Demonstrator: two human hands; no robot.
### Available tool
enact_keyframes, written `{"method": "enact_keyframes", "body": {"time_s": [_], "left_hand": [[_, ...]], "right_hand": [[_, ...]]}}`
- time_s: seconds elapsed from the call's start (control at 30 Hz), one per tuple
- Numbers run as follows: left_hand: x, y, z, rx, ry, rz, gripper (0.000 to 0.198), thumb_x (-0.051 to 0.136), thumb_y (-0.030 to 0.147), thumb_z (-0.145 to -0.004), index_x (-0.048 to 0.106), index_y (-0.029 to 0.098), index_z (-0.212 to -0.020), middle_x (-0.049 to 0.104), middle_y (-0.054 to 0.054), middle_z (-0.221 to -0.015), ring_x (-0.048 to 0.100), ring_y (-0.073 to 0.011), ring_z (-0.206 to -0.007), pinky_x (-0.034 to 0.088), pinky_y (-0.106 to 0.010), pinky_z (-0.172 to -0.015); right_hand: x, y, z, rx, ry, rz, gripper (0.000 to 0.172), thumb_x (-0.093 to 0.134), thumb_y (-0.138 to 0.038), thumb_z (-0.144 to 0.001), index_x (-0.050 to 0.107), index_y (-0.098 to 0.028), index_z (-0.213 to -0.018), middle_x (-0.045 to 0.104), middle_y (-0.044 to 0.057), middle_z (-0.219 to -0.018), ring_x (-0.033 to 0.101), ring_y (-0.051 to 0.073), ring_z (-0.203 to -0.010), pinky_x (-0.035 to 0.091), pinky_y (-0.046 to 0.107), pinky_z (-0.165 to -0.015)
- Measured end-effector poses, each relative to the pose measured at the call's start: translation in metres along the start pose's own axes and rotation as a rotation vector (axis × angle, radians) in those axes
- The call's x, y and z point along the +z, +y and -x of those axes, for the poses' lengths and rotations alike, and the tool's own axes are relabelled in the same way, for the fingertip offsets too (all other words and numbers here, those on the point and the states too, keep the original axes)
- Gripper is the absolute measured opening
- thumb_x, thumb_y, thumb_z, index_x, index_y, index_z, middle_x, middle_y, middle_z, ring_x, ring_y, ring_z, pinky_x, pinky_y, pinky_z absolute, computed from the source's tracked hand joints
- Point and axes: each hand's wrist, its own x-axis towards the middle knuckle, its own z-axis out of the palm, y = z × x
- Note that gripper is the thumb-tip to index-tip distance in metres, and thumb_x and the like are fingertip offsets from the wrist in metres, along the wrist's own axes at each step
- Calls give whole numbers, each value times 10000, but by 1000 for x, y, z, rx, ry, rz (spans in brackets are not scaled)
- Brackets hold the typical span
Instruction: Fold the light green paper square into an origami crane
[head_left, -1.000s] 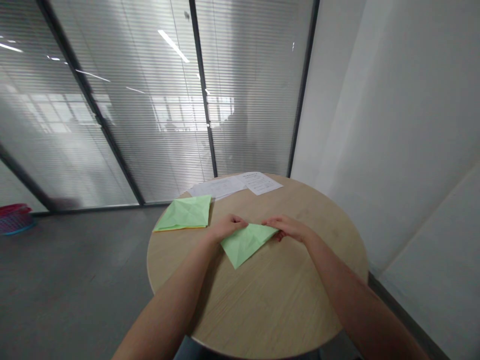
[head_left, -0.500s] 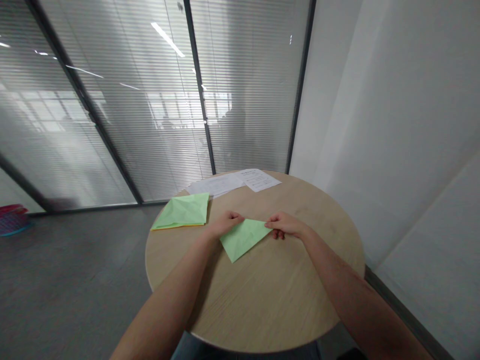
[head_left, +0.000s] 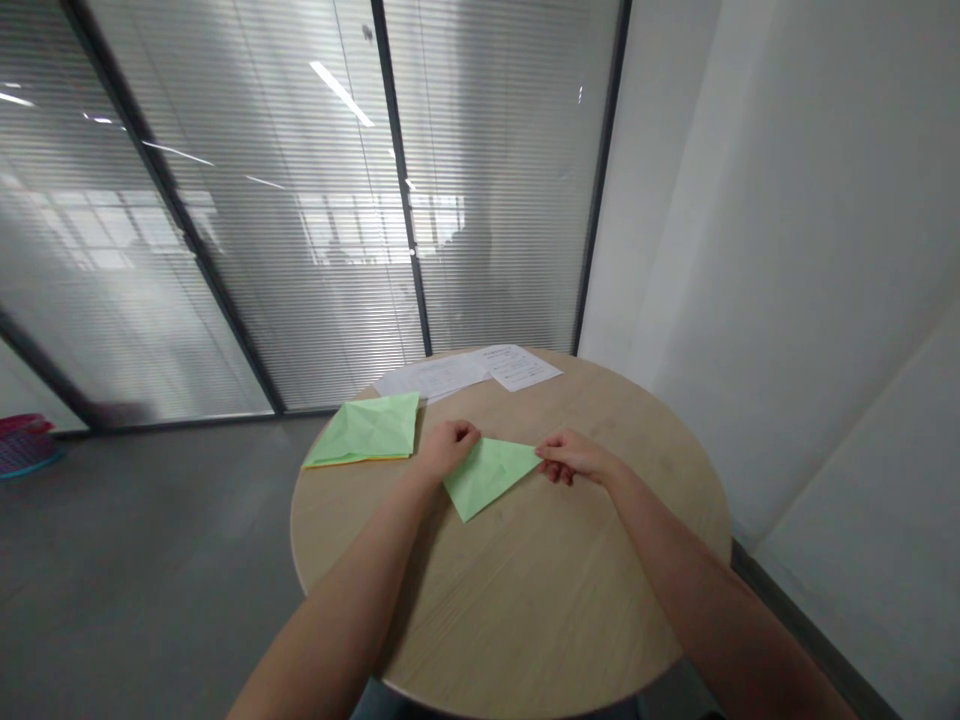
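A folded piece of green paper (head_left: 489, 476) lies on the round wooden table between my hands, one corner pointing toward me. My right hand (head_left: 574, 456) pinches its right-hand corner between thumb and fingertips, the other fingers curled beneath. On the opposite side my left hand (head_left: 453, 446) is closed at the upper left edge of the same paper; some of its fingers are hidden behind the hand. Farther left rests a stack of larger creased green sheets (head_left: 371, 428), with a yellow edge showing underneath.
White printed sheets (head_left: 521, 367) lie at the table's far edge. The round table (head_left: 555, 600) stands near a glass partition with blinds (head_left: 337, 260) and a white wall (head_left: 810, 250) to the right. A pink and blue basket (head_left: 27, 444) sits on the floor at far left.
The view has tilted slightly, so the table appears a little lower. My left thumb has curled in closer to the hand. Both hands stay at the green paper, which has barely moved.
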Motion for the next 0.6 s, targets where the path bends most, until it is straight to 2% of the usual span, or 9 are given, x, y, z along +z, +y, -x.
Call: {"method": "enact_keyframes", "body": {"time_s": [0.13,0.23,0.33,0.4,0.5,0.6], "left_hand": [[-4,12,4,84,71,-133,325,528,367,-932,794,181,-955,788,-111,-962,689,-252,-841,490,-343,-796],[-4,25,8,206,6,-205,309,535,338,-952,795,188,-1025,783,-128,-1082,700,-277,-971,495,-371,-899],[1,41,13,315,-113,-336,274,543,291,-960,797,193,-986,782,-128,-1030,696,-284,-961,491,-383,-895],[6,49,15,356,-153,-417,273,536,269,-969,794,185,-938,776,-134,-970,691,-283,-920,490,-392,-881],[13,55,17,361,-183,-516,279,524,244,-978,783,172,-901,769,-139,-941,687,-276,-902,486,-398,-893],[16,56,17,325,-200,-554,281,516,224,-974,776,154,-895,764,-142,-925,688,-270,-868,495,-381,-836]], "right_hand": [[1,-1,-1,-16,1,19,347,696,-472,-884,678,-135,-804,646,24,-611,572,96,-472,392,179,-391],[2,-4,1,-50,4,50,357,697,-477,-889,689,-133,-794,640,20,-594,555,90,-457,386,181,-393],[5,-7,2,-72,2,94,346,689,-455,-905,695,-133,-778,640,20,-583,533,85,-438,383,188,-395],[7,-10,2,-84,3,139,331,671,-426,-921,695,-134,-767,635,14,-571,512,79,-420,381,191,-396],[10,-13,2,-101,-11,207,316,647,-403,-939,700,-138,-773,630,4,-563,501,75,-412,376,191,-399],[11,-16,3,-99,-19,244,311,645,-399,-942,698,-141,-776,627,-1,-562,500,76,-413,369,191,-398]]}}
